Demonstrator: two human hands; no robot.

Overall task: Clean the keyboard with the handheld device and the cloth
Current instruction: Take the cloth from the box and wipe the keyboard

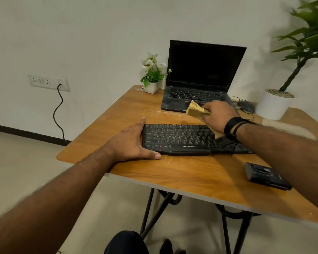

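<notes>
A black keyboard (180, 139) lies across the middle of the wooden table (182, 173). My left hand (131, 143) rests flat against the keyboard's left end, fingers spread, thumb along its front edge. My right hand (218, 115) is closed on a bunched yellow cloth (194, 110) over the keyboard's right half; a corner of the cloth hangs below the wrist onto the keys. The black handheld device (265, 176) lies on the table at the front right, beside my right forearm, with no hand on it.
An open laptop (200, 79) stands behind the keyboard, with a small potted flower (151, 76) to its left and a mouse (246, 106) to its right. A large white plant pot (273, 105) sits at the back right corner. Pale crumbs dot the tabletop.
</notes>
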